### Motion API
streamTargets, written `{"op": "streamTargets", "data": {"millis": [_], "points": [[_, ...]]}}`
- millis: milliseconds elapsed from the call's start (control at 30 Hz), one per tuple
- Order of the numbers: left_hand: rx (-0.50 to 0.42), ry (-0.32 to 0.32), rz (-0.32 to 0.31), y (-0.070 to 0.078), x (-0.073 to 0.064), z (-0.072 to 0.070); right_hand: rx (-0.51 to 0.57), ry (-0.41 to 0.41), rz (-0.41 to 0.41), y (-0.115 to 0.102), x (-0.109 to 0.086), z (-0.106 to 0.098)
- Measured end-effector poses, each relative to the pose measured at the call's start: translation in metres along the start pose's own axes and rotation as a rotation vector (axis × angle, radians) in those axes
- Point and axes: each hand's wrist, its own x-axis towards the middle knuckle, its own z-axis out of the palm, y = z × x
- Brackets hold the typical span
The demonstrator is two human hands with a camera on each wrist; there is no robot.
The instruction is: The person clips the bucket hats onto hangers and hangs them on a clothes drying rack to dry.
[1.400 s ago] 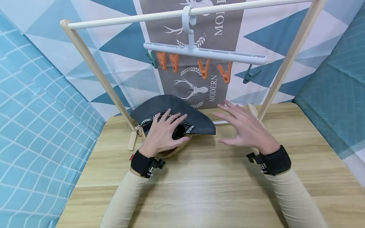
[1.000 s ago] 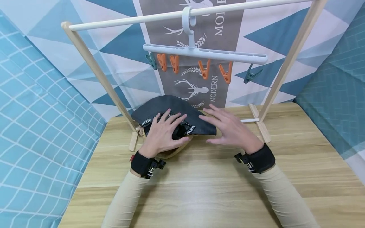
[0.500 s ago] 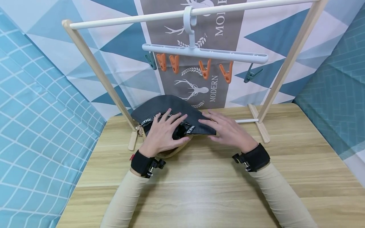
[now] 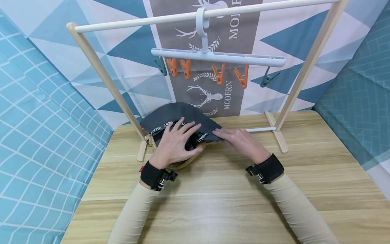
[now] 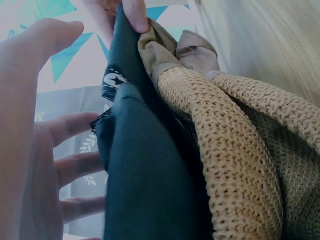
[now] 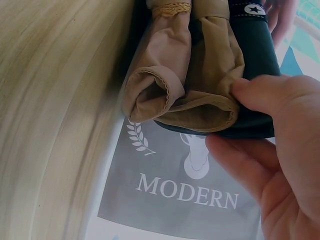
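Observation:
A dark blue-grey brimmed hat (image 4: 179, 113) with a black lettered band leans at the back left of the table, its brim toward the wall. Against it lies a tan woven hat (image 5: 230, 150), mostly hidden in the head view. My left hand (image 4: 173, 144) rests with spread fingers at the dark hat's opening, thumb apart from it. With thumb and fingers, my right hand (image 4: 243, 142) pinches the right end of the dark brim. In the right wrist view its thumb also touches a tan fabric loop (image 6: 217, 60), and a paler fabric loop (image 6: 160, 87) hangs beside that.
Over the table (image 4: 201, 203) stands a wooden rack with a white top bar (image 4: 137, 22). From it hangs a pale hanger (image 4: 219, 57) bearing several orange and teal clips. Patterned cloth (image 4: 213, 101) covers the wall behind; blue checked cloth (image 4: 45, 135) hangs at the left.
My right hand has moved left to the brim's right end and now pinches it. That end has bent a little. The left hand has stayed at the hat.

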Motion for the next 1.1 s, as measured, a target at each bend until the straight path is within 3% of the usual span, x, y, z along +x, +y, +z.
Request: {"op": "streamTargets", "data": {"millis": [333,533,800,1100], "points": [[-0.005,0.036,0.006,0.0,-0.001,-0.001,-0.057,0.123,-0.003,-0.003,0.002,-0.001],[0.012,0.125,0.032,-0.003,-0.001,-0.006,-0.068,0.203,0.014,-0.006,0.003,-0.005],[-0.022,0.286,0.063,-0.014,-0.004,-0.026,-0.053,0.358,0.036,0.0,0.001,-0.02],[-0.045,0.328,0.05,-0.022,-0.005,-0.032,-0.055,0.462,0.113,0.016,-0.009,-0.045]]}}
